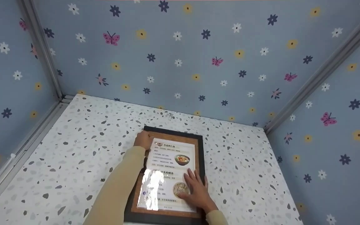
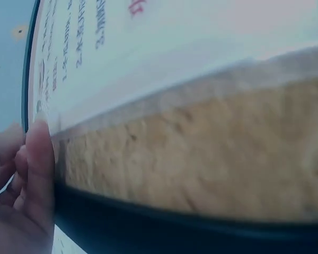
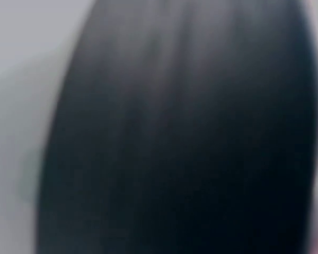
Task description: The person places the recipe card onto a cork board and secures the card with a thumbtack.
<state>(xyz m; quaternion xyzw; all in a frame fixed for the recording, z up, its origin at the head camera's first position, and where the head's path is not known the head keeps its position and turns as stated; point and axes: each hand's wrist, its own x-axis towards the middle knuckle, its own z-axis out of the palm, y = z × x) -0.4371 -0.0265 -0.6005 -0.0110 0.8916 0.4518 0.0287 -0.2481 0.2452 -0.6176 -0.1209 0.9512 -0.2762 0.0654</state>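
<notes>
A laminated recipe sheet (image 1: 167, 167) with printed text and two pictures of bowls lies over a cork board (image 1: 192, 214) with a black frame (image 1: 173, 131). My left hand (image 1: 143, 139) is at the sheet's upper left corner, its fingers curled and pinching there. In the left wrist view, the thumb (image 2: 40, 159) meets the sheet's corner, close to the frame. My right hand (image 1: 197, 191) rests on the lower right of the sheet with fingers spread, covering part of the lower bowl picture. A blurred dark shape (image 3: 185, 143) fills most of the right wrist view.
The board lies on a white speckled tabletop (image 1: 242, 175). Blue panels (image 1: 164, 72) with flowers and butterflies stand behind and on both sides, joined by grey metal posts (image 1: 44, 50). Bright glare (image 1: 152, 187) covers the sheet's lower left.
</notes>
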